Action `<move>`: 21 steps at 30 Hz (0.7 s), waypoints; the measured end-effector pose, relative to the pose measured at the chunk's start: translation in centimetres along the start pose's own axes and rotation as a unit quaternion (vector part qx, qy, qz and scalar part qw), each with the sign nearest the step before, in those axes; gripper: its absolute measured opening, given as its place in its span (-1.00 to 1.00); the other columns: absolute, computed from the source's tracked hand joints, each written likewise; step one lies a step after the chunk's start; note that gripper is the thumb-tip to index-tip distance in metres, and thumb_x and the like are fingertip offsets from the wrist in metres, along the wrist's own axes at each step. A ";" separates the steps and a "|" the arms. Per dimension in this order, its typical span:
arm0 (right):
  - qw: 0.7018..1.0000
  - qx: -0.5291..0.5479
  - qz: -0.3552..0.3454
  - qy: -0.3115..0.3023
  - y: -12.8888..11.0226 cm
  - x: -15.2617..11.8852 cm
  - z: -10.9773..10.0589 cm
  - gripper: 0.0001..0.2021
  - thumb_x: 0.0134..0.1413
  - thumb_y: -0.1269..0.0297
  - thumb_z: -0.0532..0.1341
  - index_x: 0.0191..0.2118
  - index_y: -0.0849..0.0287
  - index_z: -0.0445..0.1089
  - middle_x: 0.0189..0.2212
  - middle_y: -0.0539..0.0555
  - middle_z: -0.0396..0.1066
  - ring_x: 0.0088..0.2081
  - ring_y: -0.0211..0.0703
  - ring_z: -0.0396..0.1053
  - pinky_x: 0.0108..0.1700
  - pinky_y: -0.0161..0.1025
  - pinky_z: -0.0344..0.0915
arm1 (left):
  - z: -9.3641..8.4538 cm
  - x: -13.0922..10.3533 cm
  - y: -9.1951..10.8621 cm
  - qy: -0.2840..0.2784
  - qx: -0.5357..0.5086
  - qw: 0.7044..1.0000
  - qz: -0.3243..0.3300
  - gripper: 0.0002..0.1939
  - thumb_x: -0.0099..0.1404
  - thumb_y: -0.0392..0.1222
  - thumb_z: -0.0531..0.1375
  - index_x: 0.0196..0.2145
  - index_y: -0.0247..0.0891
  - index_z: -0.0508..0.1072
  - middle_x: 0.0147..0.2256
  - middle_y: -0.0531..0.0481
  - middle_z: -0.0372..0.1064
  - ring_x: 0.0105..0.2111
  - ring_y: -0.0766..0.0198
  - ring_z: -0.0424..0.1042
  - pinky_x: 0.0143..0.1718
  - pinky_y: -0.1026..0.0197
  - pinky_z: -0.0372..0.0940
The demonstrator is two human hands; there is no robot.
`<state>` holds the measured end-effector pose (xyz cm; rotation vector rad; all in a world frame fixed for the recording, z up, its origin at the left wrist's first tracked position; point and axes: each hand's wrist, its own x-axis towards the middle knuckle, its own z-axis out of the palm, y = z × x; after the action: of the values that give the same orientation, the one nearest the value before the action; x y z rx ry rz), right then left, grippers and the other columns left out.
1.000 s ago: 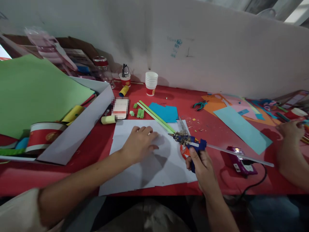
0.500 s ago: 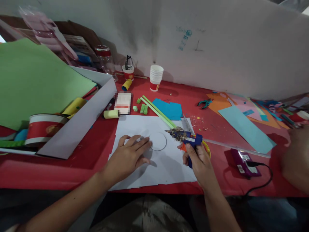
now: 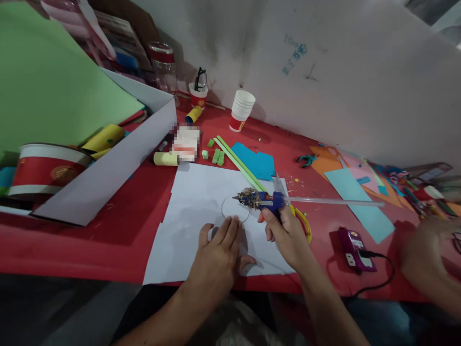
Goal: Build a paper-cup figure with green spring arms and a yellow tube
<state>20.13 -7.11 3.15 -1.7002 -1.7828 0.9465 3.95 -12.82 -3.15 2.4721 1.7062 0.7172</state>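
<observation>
Gripping the blue hot glue gun (image 3: 272,201), the right hand (image 3: 283,230) is closed around its handle, and the nozzle now points left above the white paper disc (image 3: 230,210); half a second ago it was off the disc's right side. Whether the nozzle touches the disc cannot be told. The left hand (image 3: 219,257) is open, having moved from the disc's left side to its near edge, fingertips pressed there and thumb spread to the right. The disc lies on white paper sheets (image 3: 180,216). A clear glue stick (image 3: 334,201) extends right from the gun, above yellow-handled scissors (image 3: 304,226). Beyond the sheets lie green paper strips (image 3: 241,166) and blue paper (image 3: 257,161). Farther right is a purple power socket (image 3: 355,250), with another person's hand (image 3: 425,247) past it.
</observation>
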 end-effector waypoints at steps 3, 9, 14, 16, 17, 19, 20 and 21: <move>1.000 -0.010 0.001 -0.006 0.0 0.2 -0.1 -0.68 0.31 -0.03 0.04 -0.26 0.12 0.31 -0.65 -0.13 0.24 -0.61 -0.29 0.24 -0.50 -0.33 0.15 | 0.3 0.1 0.0 0.007 -0.012 1.000 -0.004 -0.50 0.41 0.10 0.04 0.07 -0.30 0.47 0.10 -0.21 0.43 0.08 -0.03 0.37 0.12 -0.13 0.00; 1.000 0.008 -0.006 -0.023 0.0 0.8 0.4 -0.66 0.31 -0.05 0.04 -0.29 0.11 0.30 -0.65 -0.13 0.23 -0.61 -0.28 0.25 -0.50 -0.32 0.15 | 0.6 -0.1 -0.1 0.026 -0.037 0.999 -0.020 -0.52 0.44 0.06 0.01 0.08 -0.30 0.46 0.10 -0.21 0.43 0.10 0.02 0.35 0.16 -0.12 -0.08; 1.000 -0.012 -0.006 -0.027 0.1 1.3 0.5 -0.67 0.31 -0.05 0.04 -0.30 0.10 0.28 -0.65 -0.12 0.24 -0.61 -0.27 0.26 -0.50 -0.32 0.14 | 0.5 -0.2 -0.1 0.015 -0.036 0.999 -0.020 -0.53 0.44 0.05 0.02 0.08 -0.30 0.46 0.10 -0.22 0.43 0.11 0.02 0.32 0.16 -0.11 -0.07; 1.000 -0.017 -0.002 -0.025 0.1 1.4 0.4 -0.67 0.31 -0.06 0.04 -0.30 0.09 0.27 -0.63 -0.11 0.26 -0.60 -0.26 0.26 -0.50 -0.32 0.14 | 0.4 -0.2 -0.1 0.012 -0.038 0.999 -0.019 -0.53 0.44 0.05 0.00 0.09 -0.30 0.45 0.11 -0.22 0.42 0.12 0.03 0.31 0.16 -0.11 -0.08; 1.000 -0.019 -0.001 -0.024 0.2 1.5 0.4 -0.66 0.31 -0.07 0.04 -0.30 0.09 0.27 -0.62 -0.11 0.27 -0.60 -0.26 0.26 -0.50 -0.32 0.14 | 0.5 -0.2 -0.1 0.010 -0.039 0.999 -0.019 -0.53 0.45 0.05 0.00 0.09 -0.30 0.45 0.11 -0.22 0.42 0.12 0.03 0.31 0.16 -0.10 -0.08; 0.999 -0.024 -0.002 -0.022 0.2 1.6 0.3 -0.66 0.30 -0.07 0.04 -0.30 0.09 0.27 -0.63 -0.11 0.25 -0.61 -0.26 0.26 -0.51 -0.32 0.13 | 0.5 -0.3 -0.1 0.011 -0.039 0.999 -0.019 -0.51 0.45 0.05 -0.03 0.09 -0.32 0.44 0.11 -0.23 0.42 0.13 0.04 0.30 0.16 -0.12 -0.09; 0.999 -0.026 -0.002 -0.022 0.2 1.6 0.3 -0.67 0.31 -0.06 0.04 -0.31 0.09 0.27 -0.64 -0.12 0.24 -0.61 -0.26 0.26 -0.51 -0.32 0.13 | 0.5 -0.3 0.0 0.012 -0.038 0.999 -0.020 -0.50 0.46 0.05 -0.04 0.10 -0.32 0.44 0.11 -0.23 0.42 0.13 0.04 0.30 0.16 -0.12 -0.09; 0.999 -0.027 -0.003 -0.023 0.2 1.7 0.3 -0.67 0.31 -0.05 0.04 -0.31 0.10 0.27 -0.65 -0.12 0.23 -0.61 -0.26 0.26 -0.51 -0.33 0.13 | 0.6 -0.3 0.0 0.014 -0.037 0.999 -0.022 -0.50 0.46 0.06 -0.05 0.10 -0.32 0.44 0.11 -0.23 0.42 0.14 0.04 0.30 0.16 -0.13 -0.10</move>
<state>19.82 -5.51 2.63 -1.7172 -1.8588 0.9495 4.08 -13.01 -3.76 2.3806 1.7043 0.7991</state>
